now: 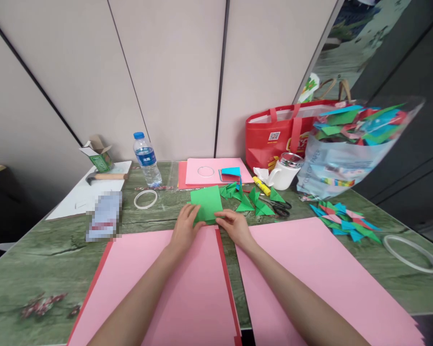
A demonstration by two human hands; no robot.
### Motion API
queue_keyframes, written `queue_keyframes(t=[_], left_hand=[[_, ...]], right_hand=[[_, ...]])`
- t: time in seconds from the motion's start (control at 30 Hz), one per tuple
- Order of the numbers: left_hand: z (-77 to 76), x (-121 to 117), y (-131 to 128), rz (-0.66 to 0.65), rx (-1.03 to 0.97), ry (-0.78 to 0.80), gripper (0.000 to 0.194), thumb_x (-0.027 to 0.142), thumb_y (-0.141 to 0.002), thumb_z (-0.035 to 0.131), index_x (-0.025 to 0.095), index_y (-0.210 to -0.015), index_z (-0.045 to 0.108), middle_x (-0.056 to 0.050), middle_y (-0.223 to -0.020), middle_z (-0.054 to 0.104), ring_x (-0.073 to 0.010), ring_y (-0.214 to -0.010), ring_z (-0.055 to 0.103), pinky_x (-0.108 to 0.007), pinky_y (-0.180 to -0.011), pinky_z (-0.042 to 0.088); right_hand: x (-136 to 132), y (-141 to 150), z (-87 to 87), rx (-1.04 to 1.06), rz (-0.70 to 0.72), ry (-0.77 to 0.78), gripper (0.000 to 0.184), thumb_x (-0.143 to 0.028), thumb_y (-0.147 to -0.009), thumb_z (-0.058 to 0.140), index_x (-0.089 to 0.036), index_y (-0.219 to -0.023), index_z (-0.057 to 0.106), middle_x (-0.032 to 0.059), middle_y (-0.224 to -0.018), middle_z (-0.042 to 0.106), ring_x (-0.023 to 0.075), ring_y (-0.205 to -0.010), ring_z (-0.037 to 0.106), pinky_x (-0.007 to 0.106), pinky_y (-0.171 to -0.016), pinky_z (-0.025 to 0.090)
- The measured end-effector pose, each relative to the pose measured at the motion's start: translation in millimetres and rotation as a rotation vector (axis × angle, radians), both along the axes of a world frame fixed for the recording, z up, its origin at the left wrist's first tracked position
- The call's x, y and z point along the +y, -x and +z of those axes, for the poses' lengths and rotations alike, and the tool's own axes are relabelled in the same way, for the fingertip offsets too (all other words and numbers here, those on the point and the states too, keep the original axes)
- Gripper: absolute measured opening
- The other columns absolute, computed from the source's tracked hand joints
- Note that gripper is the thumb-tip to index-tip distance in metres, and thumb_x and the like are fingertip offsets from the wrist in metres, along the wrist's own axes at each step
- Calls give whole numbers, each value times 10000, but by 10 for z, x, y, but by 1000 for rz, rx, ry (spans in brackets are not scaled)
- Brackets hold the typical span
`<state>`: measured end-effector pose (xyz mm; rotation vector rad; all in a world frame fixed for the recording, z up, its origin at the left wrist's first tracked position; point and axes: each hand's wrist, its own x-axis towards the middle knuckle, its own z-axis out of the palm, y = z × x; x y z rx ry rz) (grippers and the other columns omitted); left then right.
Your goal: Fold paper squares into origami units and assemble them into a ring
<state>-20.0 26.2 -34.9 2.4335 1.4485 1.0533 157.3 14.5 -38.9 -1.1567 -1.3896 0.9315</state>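
A green square of paper [207, 199] lies on the table in front of me, its near edge between my two hands. My left hand [186, 225] holds the lower left corner, with fingers on top of the sheet and the thumb at its near edge. My right hand [235, 226] pinches the lower right corner between thumb and fingers. Just right of the sheet are several folded green paper pieces [261, 208]. Black-handled scissors [282, 207] lie partly under them. Large pink sheets [198, 269] lie beneath my forearms, with red paper showing along their edges.
A water bottle [147, 161], a tape ring [145, 199], a hammer [108, 176] and a small box [99, 156] stand or lie left. A white mug [284, 173], a red bag [261, 139], a clear bag of folded paper [346, 158] and a white ring [411, 253] are right.
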Motion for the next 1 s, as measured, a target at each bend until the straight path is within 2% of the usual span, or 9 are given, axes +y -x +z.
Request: queue_keyframes(t=[0.17,0.33,0.43,0.5,0.57,0.7,0.77,0.87,1.0], left_hand=[[136,-26,-42,48,-430,162,833,230,-569,738,265,-1274,297,-112,-1270,376,-279,-1150,414,-431,-892,412],[170,-16,-66,-110,-873,538,940,171,-561,726,300,-1309,170,-115,-1221,418,-224,-978,558,-377,-770,503],[235,-36,-77,-233,-908,546,954,190,-591,707,328,-1331,120,-114,-1234,439,-224,-949,576,-352,-712,528],[290,-57,-86,-285,-881,473,863,214,-610,693,298,-1320,211,-123,-1296,391,-252,-1033,530,-313,-704,531],[331,-76,-93,-267,-873,420,828,224,-626,677,305,-1316,227,-121,-1327,358,-232,-1003,551,-297,-699,530],[352,-95,-92,-245,-891,447,955,212,-614,684,362,-1343,86,-126,-1367,301,-183,-887,603,-321,-686,530],[346,-94,-81,-244,-831,457,864,219,-588,701,307,-1320,250,-118,-1347,345,-212,-944,580,-334,-714,519],[329,-84,-55,-176,-697,412,560,228,-542,724,204,-1083,580,-93,-1159,551,-255,-1014,535,-343,-775,485],[311,-81,-30,-10,-690,409,303,238,-538,720,168,-831,692,-49,-787,672,-218,-751,604,-306,-631,495]], right_hand=[[-26,-24,105,354,-14,108,235,-273,-658,597,-202,-878,642,19,-747,658,179,-715,628,348,-729,479],[-20,-47,117,516,0,86,297,-243,-573,681,-197,-862,629,22,-841,649,159,-747,609,323,-740,469],[-19,-45,107,461,3,89,290,-258,-552,707,-189,-824,633,14,-775,646,144,-702,587,280,-663,465],[-24,-50,117,425,30,113,262,-269,-555,708,-184,-792,633,-3,-696,633,127,-640,570,258,-617,452],[-28,-66,142,409,59,132,242,-278,-560,703,-180,-766,622,-15,-659,619,122,-607,563,253,-602,446],[-40,-113,209,330,51,116,197,-269,-588,677,-178,-747,606,-18,-661,604,124,-606,566,246,-589,441],[-52,-123,232,282,48,91,179,-264,-596,671,-179,-743,614,-13,-680,608,123,-608,564,244,-581,440],[-72,-113,247,215,108,67,176,-271,-582,688,-185,-726,633,-7,-708,618,132,-641,567,256,-599,453],[-82,-90,259,150,150,1,175,-306,-593,691,-201,-726,646,27,-865,607,166,-808,578,271,-667,465]])
